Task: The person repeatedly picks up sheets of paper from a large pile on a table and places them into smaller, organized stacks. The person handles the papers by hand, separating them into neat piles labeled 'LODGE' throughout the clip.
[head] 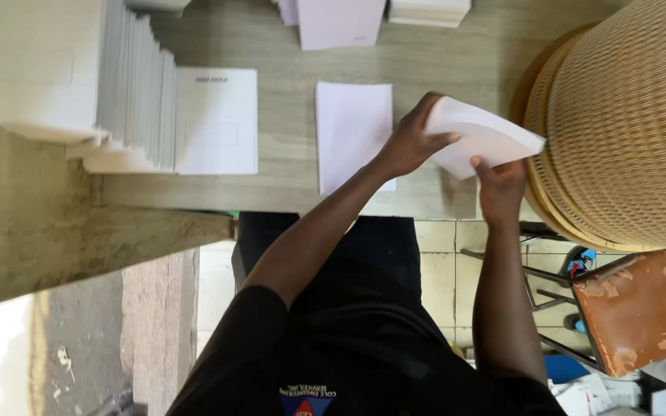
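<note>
Together, left hand (408,142) and right hand (500,189) — fingers closed — grip white paper stack (481,139), above wooden table (441,62).

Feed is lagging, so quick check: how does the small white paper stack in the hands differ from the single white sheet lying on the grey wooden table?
The small white paper stack is held off the table, tilted, gripped by the left hand and right hand; the single white sheet lies flat on the grey wooden table, untouched. The stack shows a thick layered edge; the sheet shows none. Both are plain white and rectangular.
</note>
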